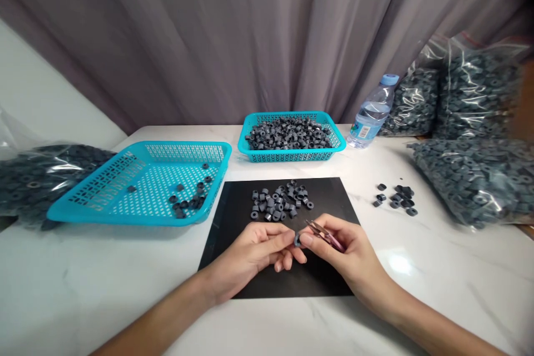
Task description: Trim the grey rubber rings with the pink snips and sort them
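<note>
My left hand (262, 247) pinches a small dark grey ring (297, 240) between thumb and fingertip, above the black mat (279, 283). On the ring's other side, the thumb and fingertip of my right hand (337, 239) touch it too. Tucked in that right hand is a slim pointed metal tool (327, 235) with two arms and pinkish handles; whether it is tweezers or small scissors I cannot tell. Just beyond both hands lies a loose pile of grey rings (275, 203) on the mat.
A blue basket (125, 219) at left holds scattered rings; another blue basket (292, 156) at the back is heaped with them. A small group of rings (403, 194) lies right. Beyond stand a water bottle (371, 114) and bulging plastic bags (475, 178). Another bag (37, 178) lies far left.
</note>
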The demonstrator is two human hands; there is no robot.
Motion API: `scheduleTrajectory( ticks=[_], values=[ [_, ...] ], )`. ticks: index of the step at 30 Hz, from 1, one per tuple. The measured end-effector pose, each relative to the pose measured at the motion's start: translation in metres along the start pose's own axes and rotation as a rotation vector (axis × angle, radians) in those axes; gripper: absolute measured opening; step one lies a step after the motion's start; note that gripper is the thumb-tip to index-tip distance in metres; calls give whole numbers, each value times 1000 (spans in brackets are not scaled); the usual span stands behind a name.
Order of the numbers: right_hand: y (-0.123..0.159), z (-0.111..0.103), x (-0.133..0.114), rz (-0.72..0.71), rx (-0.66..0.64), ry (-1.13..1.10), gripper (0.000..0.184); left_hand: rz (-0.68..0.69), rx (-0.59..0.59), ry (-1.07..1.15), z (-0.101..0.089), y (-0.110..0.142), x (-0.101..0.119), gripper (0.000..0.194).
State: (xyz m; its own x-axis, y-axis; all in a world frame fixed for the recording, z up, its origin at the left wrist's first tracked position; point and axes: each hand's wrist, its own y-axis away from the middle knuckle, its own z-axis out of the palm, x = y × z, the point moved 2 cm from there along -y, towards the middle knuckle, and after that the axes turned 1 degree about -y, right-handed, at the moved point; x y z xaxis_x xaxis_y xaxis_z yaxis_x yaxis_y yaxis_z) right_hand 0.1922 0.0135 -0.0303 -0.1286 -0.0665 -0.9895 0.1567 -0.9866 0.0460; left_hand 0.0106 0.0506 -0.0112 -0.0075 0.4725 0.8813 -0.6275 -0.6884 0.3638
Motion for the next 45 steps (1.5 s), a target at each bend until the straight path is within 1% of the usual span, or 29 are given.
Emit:
scheduleTrajectory(
  ticks=[4, 8, 14, 21, 27, 33, 36, 40, 45],
  values=[
    [-1, 0, -1, -15, -18, -20, 27, -32, -34, 7, -2, -1, 0, 33],
    [-1, 1, -2, -10, -59, -88, 19, -55, -80, -8, -4, -1, -1, 35],
    [-1, 2, -3, -2, -101, -151, 18, -56, -94, -28, -3, -1, -1, 35],
    [-1, 0, -2, -9, -88, -154, 12, -64, -97, -16, -2, -1, 1, 36],
    [-1, -1, -2, 17, -61, -102, 16, -60, -60, 61, 0, -1, 1, 33],
    [-1, 1, -2, 23, -76, -91, 17, -35, -52, 125, -2, -4, -1, 41],
    [-1, 0, -1, 22, -74, -81, 18, -19, -66, 111, -2, -4, 0, 38],
    [-1, -3, 1, 24, -10, -21, 22, -8, -62, 68, -2, -2, 1, 28],
    [-1, -2, -1, 31, -3, -31, 28, -15, -48, 27, -1, 0, 1, 27]
  ],
)
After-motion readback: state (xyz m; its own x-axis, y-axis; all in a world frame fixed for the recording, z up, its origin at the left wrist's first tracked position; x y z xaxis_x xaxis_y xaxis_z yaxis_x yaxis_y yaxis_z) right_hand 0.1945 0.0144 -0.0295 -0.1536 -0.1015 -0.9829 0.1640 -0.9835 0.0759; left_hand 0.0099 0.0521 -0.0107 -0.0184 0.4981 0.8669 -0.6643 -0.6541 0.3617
